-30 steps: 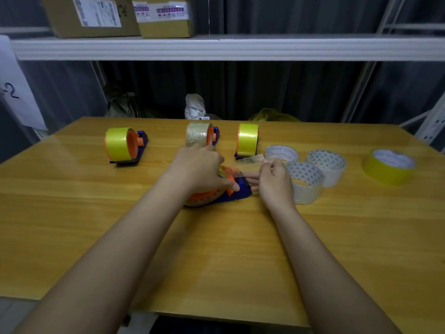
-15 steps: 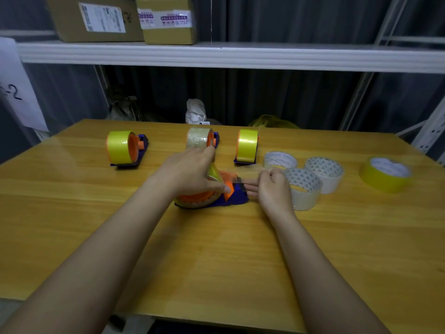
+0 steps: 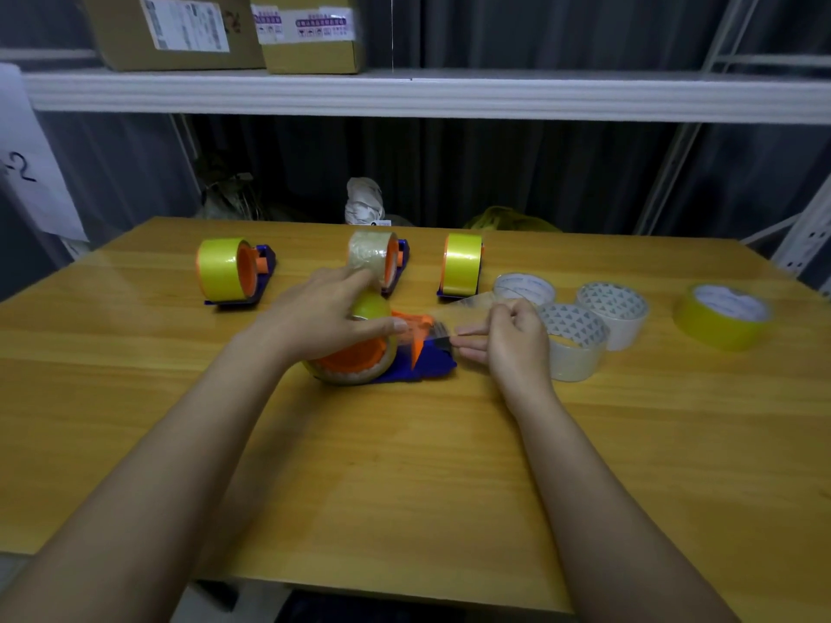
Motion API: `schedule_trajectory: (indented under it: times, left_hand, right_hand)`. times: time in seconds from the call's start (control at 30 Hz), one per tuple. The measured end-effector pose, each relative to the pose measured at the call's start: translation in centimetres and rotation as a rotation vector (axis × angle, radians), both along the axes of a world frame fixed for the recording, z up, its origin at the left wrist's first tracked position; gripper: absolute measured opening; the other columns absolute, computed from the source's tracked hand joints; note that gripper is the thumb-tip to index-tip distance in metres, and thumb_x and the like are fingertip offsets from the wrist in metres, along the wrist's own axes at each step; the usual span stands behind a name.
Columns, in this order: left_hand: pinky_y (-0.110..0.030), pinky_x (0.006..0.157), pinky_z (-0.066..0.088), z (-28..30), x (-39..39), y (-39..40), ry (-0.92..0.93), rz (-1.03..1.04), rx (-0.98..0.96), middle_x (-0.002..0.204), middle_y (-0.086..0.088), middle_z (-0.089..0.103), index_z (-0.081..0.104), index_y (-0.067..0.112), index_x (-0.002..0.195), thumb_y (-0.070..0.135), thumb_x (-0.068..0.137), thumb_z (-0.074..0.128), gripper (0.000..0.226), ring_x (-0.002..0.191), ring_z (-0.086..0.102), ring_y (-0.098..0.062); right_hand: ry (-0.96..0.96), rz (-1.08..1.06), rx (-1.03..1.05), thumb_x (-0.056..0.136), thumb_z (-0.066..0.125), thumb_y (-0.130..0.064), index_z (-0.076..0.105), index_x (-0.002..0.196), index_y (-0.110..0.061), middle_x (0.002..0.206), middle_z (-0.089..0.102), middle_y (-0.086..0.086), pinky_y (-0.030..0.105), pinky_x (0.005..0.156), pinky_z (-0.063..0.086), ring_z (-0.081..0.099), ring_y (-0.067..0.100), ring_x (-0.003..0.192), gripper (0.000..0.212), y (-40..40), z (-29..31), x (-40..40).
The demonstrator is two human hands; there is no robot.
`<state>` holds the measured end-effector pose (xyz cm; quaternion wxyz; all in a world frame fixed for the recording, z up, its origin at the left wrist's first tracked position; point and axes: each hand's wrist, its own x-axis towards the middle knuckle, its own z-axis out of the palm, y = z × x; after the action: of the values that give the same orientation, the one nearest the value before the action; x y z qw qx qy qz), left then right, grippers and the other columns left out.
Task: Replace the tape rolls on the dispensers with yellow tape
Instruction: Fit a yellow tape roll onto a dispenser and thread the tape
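I see my left hand [image 3: 323,319] pressed down over the top of the tape roll on the near dispenser [image 3: 382,357], fingers curled around the roll, thumb tip against the orange part by the cutter. This dispenser lies on the desk [image 3: 404,465] near the middle, blue base, orange hub, with a yellowish roll mounted on it. My right hand [image 3: 512,337] is just to the right of it, fingers pinched together on a strip of tape [image 3: 463,308] pulled from the roll out past the cutter; the strip looks see-through and slightly blurred.

Along the far side of the desk stand three more dispensers: the left dispenser [image 3: 234,274] carries a yellow roll, the middle dispenser [image 3: 377,260] carries a clear roll, and the right dispenser [image 3: 463,272] carries a yellow roll. The middle one sits just behind my left hand.

To the right of my right hand lie three loose clear rolls [image 3: 575,348], close together, the nearest just beside my knuckles. Well apart from them, at the far right, a spare yellow roll [image 3: 724,317] lies flat on the desk.

Above the desk a white shelf [image 3: 427,94] holds two cardboard boxes [image 3: 180,29].
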<state>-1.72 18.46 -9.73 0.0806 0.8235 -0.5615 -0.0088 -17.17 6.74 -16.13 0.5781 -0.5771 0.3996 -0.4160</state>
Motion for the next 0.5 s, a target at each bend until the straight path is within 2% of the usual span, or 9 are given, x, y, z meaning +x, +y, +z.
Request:
schedule_trajectory:
  times: [0.1, 0.27, 0.37, 0.5]
  left_hand:
    - [-0.032, 0.084, 0.039, 0.01, 0.07, 0.17, 0.027, -0.004, -0.027, 0.137, 0.002, 0.044, 0.04, 0.029, 0.134, 0.068, 0.082, 0.047, 0.065, 0.124, 0.038, -0.017]
    - [-0.034, 0.091, 0.04, -0.15, -0.41, 0.03, -0.029, 0.003, -0.037, 0.14, 0.0, 0.042, 0.038, 0.027, 0.138, 0.063, 0.087, 0.046, 0.062, 0.127, 0.038, -0.019]
    - [-0.036, 0.091, 0.04, -0.14, -0.56, -0.05, -0.023, -0.004, -0.006, 0.141, -0.001, 0.039, 0.041, 0.033, 0.136, 0.058, 0.09, 0.044, 0.052, 0.128, 0.035, -0.022]
    - [-0.035, 0.085, 0.038, -0.01, -0.71, -0.3, -0.019, -0.003, 0.007, 0.137, -0.004, 0.04, 0.046, 0.034, 0.13, 0.048, 0.093, 0.043, 0.04, 0.125, 0.036, -0.025]
  right_hand:
    - [-0.037, -0.012, 0.024, 0.102, 0.035, -0.02, 0.047, 0.086, -0.015, 0.085, 0.07, 0.014, 0.03, 0.057, 0.059, 0.072, 0.018, 0.064, 0.021, 0.18, 0.01, 0.06]
    - [-0.016, -0.027, 0.02, 0.103, 0.036, -0.023, 0.047, 0.085, -0.017, 0.089, 0.068, 0.014, 0.032, 0.06, 0.059, 0.073, 0.019, 0.067, 0.021, 0.36, 0.02, 0.05]
    - [0.006, -0.042, -0.012, 0.102, 0.037, -0.022, 0.048, 0.085, -0.017, 0.086, 0.067, 0.011, 0.033, 0.061, 0.059, 0.072, 0.018, 0.066, 0.022, 0.47, 0.08, 0.0]
    - [0.042, -0.087, -0.094, 0.1, 0.043, -0.021, 0.053, 0.079, -0.015, 0.072, 0.066, 0.003, 0.025, 0.053, 0.054, 0.07, 0.014, 0.058, 0.023, 0.53, 0.28, -0.08]
